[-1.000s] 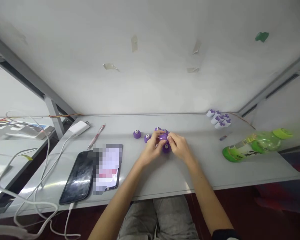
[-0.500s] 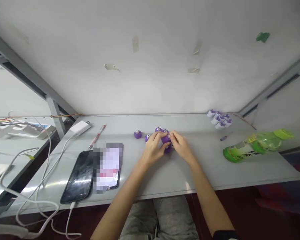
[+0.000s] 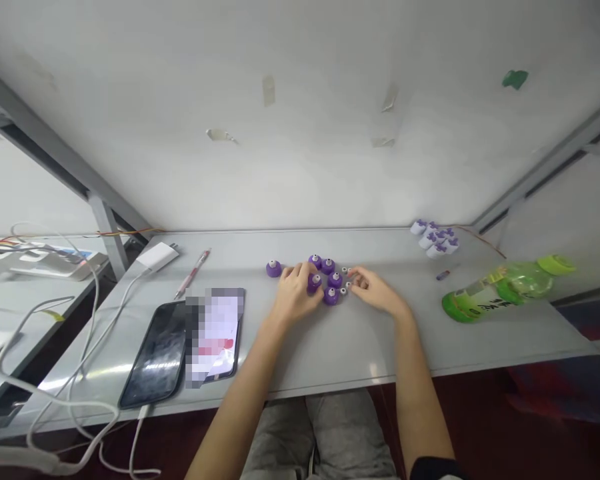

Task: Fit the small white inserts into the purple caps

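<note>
My left hand (image 3: 296, 293) is closed round a purple dome-shaped cap (image 3: 314, 283) with a white tip. Several like caps stand close by: one purple cap (image 3: 331, 297) just right of my thumb, others behind it, and a lone purple cap (image 3: 273, 269) to the left. My right hand (image 3: 375, 291) rests low over the table, thumb and index finger apart. Its fingertips are beside several small white rings (image 3: 343, 291) with dark centres. Whether a fingertip touches one of them is hard to make out.
A green-capped bottle (image 3: 505, 290) lies at the right, below a cluster of white and purple pieces (image 3: 435, 239). On the left are a dark phone (image 3: 155, 353), a second phone (image 3: 230, 363), a pen (image 3: 193, 275), a white charger (image 3: 157, 257) and loose cables (image 3: 95, 333).
My hands were together over a purple piece. They have drawn apart: the left moved slightly left with a purple cap, the right moved right to the small white rings.
</note>
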`<state>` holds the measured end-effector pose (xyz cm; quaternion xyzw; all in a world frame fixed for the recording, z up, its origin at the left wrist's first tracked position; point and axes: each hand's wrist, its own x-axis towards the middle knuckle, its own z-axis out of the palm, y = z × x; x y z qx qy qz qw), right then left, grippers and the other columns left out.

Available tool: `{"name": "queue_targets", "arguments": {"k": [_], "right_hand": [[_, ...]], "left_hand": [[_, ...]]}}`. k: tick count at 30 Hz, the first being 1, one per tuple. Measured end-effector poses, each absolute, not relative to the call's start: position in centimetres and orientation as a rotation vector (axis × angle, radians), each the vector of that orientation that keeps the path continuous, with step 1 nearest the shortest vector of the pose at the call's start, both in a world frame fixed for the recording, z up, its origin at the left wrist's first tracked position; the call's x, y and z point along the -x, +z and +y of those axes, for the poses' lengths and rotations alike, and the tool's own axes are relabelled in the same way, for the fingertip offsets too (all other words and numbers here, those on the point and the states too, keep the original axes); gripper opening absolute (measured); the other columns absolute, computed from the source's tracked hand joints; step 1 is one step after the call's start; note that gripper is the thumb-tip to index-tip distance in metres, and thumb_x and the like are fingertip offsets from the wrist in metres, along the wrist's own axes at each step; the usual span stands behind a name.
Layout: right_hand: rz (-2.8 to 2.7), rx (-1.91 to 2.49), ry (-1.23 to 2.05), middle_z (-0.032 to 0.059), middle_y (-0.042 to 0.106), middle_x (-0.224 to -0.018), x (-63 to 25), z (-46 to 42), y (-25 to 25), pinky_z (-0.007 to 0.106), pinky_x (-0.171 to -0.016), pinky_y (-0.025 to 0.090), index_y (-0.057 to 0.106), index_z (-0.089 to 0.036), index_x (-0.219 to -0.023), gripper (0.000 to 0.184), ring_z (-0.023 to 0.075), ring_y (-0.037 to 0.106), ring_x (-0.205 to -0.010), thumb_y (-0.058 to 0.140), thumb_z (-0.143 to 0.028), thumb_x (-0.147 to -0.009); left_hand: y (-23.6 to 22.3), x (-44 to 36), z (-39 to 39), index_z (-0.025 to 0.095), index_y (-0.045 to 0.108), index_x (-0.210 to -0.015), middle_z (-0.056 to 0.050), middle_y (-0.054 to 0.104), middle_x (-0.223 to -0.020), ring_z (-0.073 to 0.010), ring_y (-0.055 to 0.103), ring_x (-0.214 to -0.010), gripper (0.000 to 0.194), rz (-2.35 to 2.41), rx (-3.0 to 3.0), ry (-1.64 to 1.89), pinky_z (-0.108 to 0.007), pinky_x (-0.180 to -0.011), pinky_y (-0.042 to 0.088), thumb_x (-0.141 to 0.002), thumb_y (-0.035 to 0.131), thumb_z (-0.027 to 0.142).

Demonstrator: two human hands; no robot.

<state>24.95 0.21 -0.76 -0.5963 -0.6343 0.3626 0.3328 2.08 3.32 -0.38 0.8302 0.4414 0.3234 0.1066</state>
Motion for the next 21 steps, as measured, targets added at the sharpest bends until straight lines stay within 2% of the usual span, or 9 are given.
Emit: {"name": "queue_targets", "arguments": {"k": [3, 6, 9, 11, 13, 16, 19, 21], "right_hand": [[-1.677, 1.519, 1.047, -0.0069, 0.046, -0.066, -24.8, -0.1, -0.3, 0.023, -0.055, 0.036, 0.059, -0.02, -0.094, 0.023, 0.0103, 0.043, -0.056, 0.063, -0.027, -0.072], [-1.705, 1.528, 1.137, -0.0072, 0.044, -0.064, -24.5, 0.0, -0.1, 0.023, -0.056, 0.035, 0.061, -0.02, -0.093, 0.023, 0.0101, 0.042, -0.057, 0.066, -0.028, -0.072], [-1.735, 1.591, 1.127, -0.0066, 0.043, -0.061, -24.3, 0.2, -0.2, 0.024, -0.055, 0.032, 0.065, -0.018, -0.085, 0.019, 0.0102, 0.041, -0.056, 0.068, -0.033, -0.073], [-1.753, 1.609, 1.093, -0.0066, 0.043, -0.059, -24.2, 0.3, -0.4, 0.024, -0.054, 0.031, 0.065, -0.018, -0.08, 0.019, 0.0104, 0.04, -0.054, 0.068, -0.036, -0.074], [-1.731, 1.593, 1.044, -0.0066, 0.044, -0.058, -24.1, 0.4, -0.4, 0.024, -0.054, 0.032, 0.063, -0.019, -0.08, 0.021, 0.0108, 0.041, -0.054, 0.067, -0.039, -0.076], [-1.581, 1.54, 0.919, -0.0044, 0.053, -0.062, -24.1, 0.4, -0.2, 0.026, -0.057, 0.04, 0.06, -0.02, -0.082, 0.023, 0.0126, 0.049, -0.057, 0.065, -0.042, -0.078], [-1.436, 1.478, 0.774, 0.0002, 0.062, -0.073, -23.6, 0.5, 0.1, 0.027, -0.062, 0.047, 0.058, -0.02, -0.083, 0.022, 0.0146, 0.059, -0.063, 0.064, -0.041, -0.08], [-1.42, 1.431, 0.7, 0.0026, 0.066, -0.08, -23.0, 0.7, 0.1, 0.028, -0.063, 0.05, 0.06, -0.021, -0.086, 0.02, 0.0155, 0.062, -0.067, 0.063, -0.04, -0.082]], "left_hand": [[-0.4, -2.1, 3.3, 0.02, 0.052, -0.099, -0.006, 0.069, -0.099, -0.0254, 0.066, -0.091, 0.024, 1.347, -2.532, 0.812, -0.044, -0.097, 0.043, -0.076, 0.058, 0.017], [-0.3, -2.1, 3.1, 0.017, 0.052, -0.112, -0.008, 0.069, -0.099, -0.0264, 0.066, -0.094, 0.037, 1.393, -2.564, 0.668, -0.045, -0.1, 0.042, -0.075, 0.056, 0.016], [-0.2, -2.0, 2.9, 0.013, 0.048, -0.125, -0.012, 0.067, -0.108, -0.0287, 0.064, -0.102, 0.052, 1.369, -2.574, 0.662, -0.046, -0.101, 0.042, -0.073, 0.056, 0.017], [0.0, -2.0, 2.7, 0.013, 0.047, -0.126, -0.014, 0.065, -0.116, -0.0315, 0.061, -0.108, 0.056, 1.343, -2.578, 0.711, -0.047, -0.101, 0.042, -0.071, 0.058, 0.019], [0.3, -2.1, 2.5, 0.013, 0.049, -0.124, -0.015, 0.064, -0.118, -0.0328, 0.059, -0.11, 0.055, 1.313, -2.576, 0.76, -0.048, -0.099, 0.043, -0.07, 0.058, 0.02], [0.6, -2.5, 2.2, 0.015, 0.053, -0.118, -0.012, 0.065, -0.113, -0.031, 0.059, -0.108, 0.045, 1.245, -2.572, 0.835, -0.048, -0.1, 0.041, -0.074, 0.058, 0.022], [0.5, -3.1, 1.8, 0.016, 0.056, -0.114, -0.011, 0.066, -0.109, -0.0291, 0.06, -0.104, 0.035, 1.206, -2.572, 0.865, -0.046, -0.099, 0.041, -0.082, 0.057, 0.031], [0.1, -3.6, 1.7, 0.016, 0.057, -0.114, -0.012, 0.067, -0.108, -0.0297, 0.06, -0.103, 0.038, 1.239, -2.57, 0.875, -0.044, -0.095, 0.042, -0.084, 0.059, 0.038]]}}
